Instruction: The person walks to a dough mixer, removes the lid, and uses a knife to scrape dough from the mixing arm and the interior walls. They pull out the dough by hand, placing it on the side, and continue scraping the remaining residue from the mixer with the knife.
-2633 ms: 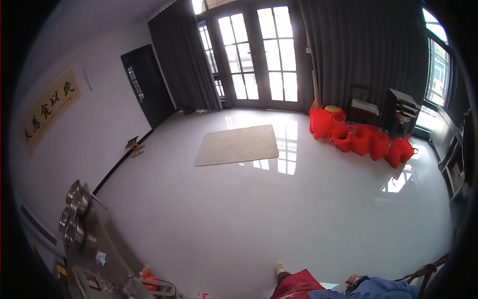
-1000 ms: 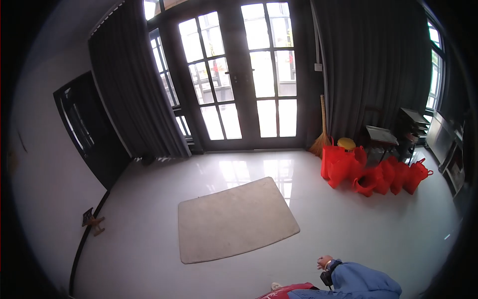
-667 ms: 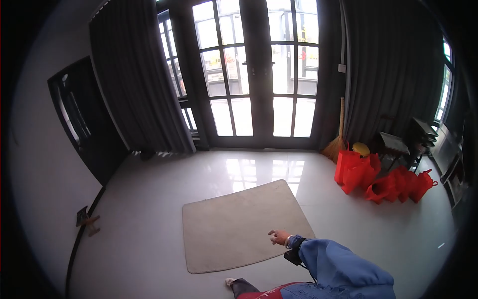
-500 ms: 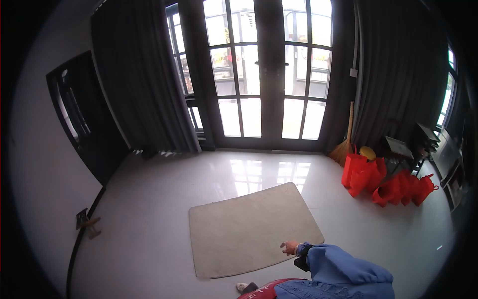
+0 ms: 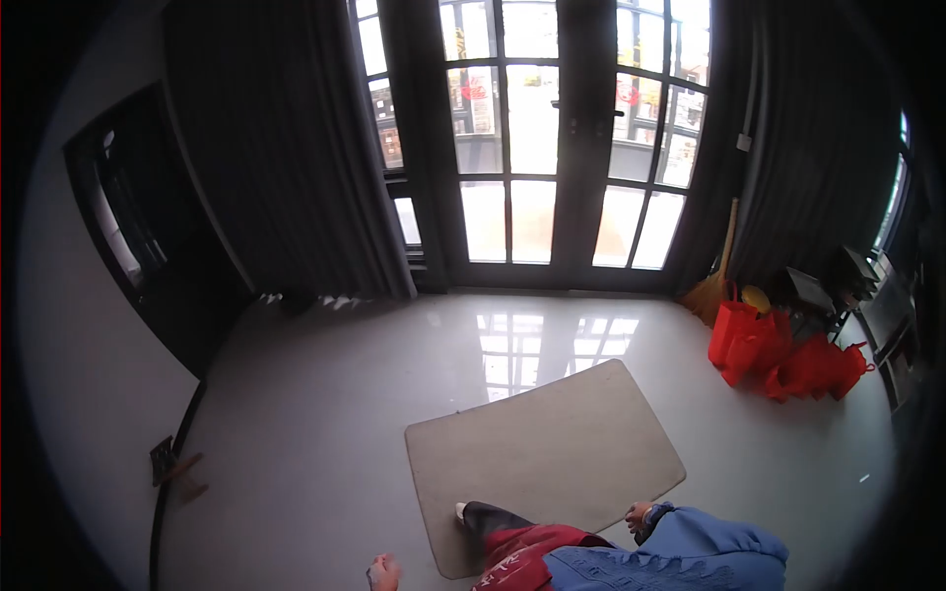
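A beige rectangular mat [image 5: 552, 443] lies askew on the floor ahead of me. My right hand [image 5: 639, 515], below a blue sleeve, hangs over the mat's near right edge with its fingers loosely bent and nothing visible in them. My left hand [image 5: 384, 572] is low in the view, left of the mat's near corner and above bare floor. Its fingers look loose and hold nothing I can make out. One of my feet, in a pale shoe [image 5: 460, 512], is over the near part of the mat. A red apron [image 5: 527, 554] covers my front.
Glazed double doors [image 5: 572, 148] stand at the far side between dark curtains [image 5: 286, 158]. Red bags [image 5: 749, 340] and a straw broom [image 5: 711, 291] are at the right. A small wooden stool [image 5: 184, 478] is by the left wall, near a dark door [image 5: 158, 236].
My left hand has come into view at the bottom. My leg now reaches over the mat. The right hand has shifted right and down in view, and the scene has shifted right.
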`<state>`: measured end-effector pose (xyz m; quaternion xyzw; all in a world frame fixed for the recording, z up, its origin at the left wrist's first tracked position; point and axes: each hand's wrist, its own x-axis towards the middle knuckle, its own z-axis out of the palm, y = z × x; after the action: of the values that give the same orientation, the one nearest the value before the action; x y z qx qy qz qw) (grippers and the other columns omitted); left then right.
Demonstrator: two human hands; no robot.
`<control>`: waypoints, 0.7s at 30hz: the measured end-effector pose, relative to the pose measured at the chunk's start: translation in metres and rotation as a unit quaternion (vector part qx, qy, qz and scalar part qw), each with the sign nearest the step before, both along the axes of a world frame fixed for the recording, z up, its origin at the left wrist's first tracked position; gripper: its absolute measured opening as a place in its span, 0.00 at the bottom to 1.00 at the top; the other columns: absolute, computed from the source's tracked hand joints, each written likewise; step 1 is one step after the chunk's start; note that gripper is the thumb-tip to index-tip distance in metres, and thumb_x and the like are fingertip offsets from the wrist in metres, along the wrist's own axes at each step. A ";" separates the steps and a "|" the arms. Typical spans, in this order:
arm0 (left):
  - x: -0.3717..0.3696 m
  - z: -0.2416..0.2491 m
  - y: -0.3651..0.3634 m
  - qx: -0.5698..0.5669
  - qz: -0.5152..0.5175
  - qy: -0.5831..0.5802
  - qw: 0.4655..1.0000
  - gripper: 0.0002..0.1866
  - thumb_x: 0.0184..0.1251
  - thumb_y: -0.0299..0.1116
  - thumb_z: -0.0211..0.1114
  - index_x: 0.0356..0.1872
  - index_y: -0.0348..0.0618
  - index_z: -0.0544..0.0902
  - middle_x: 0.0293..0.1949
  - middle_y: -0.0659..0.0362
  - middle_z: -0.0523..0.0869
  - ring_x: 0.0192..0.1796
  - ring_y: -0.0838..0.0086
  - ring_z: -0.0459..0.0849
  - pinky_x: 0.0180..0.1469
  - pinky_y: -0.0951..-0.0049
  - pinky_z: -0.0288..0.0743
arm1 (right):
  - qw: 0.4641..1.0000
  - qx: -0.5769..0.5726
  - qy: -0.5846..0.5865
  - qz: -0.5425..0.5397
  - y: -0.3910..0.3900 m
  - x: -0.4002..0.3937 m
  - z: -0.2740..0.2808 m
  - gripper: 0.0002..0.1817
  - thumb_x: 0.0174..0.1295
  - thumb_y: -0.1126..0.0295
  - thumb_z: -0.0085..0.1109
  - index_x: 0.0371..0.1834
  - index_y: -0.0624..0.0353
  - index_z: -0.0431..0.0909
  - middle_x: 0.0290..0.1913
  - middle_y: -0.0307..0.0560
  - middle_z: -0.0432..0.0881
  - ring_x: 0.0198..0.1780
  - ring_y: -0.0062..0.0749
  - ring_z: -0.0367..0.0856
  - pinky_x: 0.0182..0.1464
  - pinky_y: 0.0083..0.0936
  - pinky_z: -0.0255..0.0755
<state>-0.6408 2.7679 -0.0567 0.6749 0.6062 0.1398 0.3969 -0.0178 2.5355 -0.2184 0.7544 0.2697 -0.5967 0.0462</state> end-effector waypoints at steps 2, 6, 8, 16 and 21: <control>-0.027 -0.034 0.015 0.015 -0.040 0.055 0.998 0.16 0.60 0.40 0.55 0.47 0.46 0.72 0.40 0.55 0.76 0.45 0.68 0.73 0.50 0.64 0.65 | 0.875 0.158 -0.006 0.458 0.061 -0.005 0.021 0.08 0.50 0.66 0.51 0.30 0.56 0.69 0.29 0.43 0.70 0.35 0.34 0.70 0.46 0.34 0.69; -0.052 -0.007 -0.002 -0.267 0.280 -0.050 0.921 0.09 0.58 0.28 0.53 0.38 0.35 0.75 0.28 0.57 0.82 0.26 0.75 0.81 0.28 0.76 0.77 | 0.773 0.218 -0.013 0.596 0.235 -0.016 0.012 0.16 0.49 0.62 0.55 0.41 0.55 0.75 0.38 0.39 0.79 0.45 0.36 0.76 0.48 0.26 0.72; -0.086 -0.029 -0.028 -0.283 0.416 -0.391 0.771 0.09 0.58 0.28 0.53 0.37 0.35 0.75 0.24 0.55 0.79 0.24 0.72 0.80 0.24 0.73 0.76 | 0.977 0.116 0.096 -0.152 0.339 -0.094 0.148 0.17 0.55 0.72 0.50 0.49 0.63 0.68 0.32 0.50 0.80 0.33 0.36 0.82 0.31 0.28 0.76; -0.046 -0.092 -0.089 -0.188 0.455 -0.196 0.848 0.11 0.54 0.29 0.62 0.37 0.37 0.76 0.23 0.54 0.81 0.21 0.72 0.81 0.23 0.75 0.75 | 0.923 0.293 0.103 0.229 0.649 -0.255 0.191 0.14 0.54 0.77 0.50 0.45 0.63 0.69 0.33 0.52 0.80 0.34 0.36 0.81 0.33 0.25 0.75; -0.066 -0.095 -0.033 -0.293 0.442 -0.103 0.841 0.12 0.52 0.29 0.63 0.38 0.36 0.76 0.22 0.54 0.81 0.22 0.72 0.81 0.25 0.74 0.76 | 0.900 0.337 0.173 0.214 0.740 -0.354 0.209 0.07 0.51 0.67 0.55 0.30 0.55 0.79 0.37 0.42 0.80 0.36 0.30 0.79 0.37 0.27 0.75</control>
<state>-0.7068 2.7348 -0.1520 0.1688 0.8084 0.1853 0.5325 -0.3714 3.2756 -0.0092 0.5336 0.6133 -0.5672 -0.1319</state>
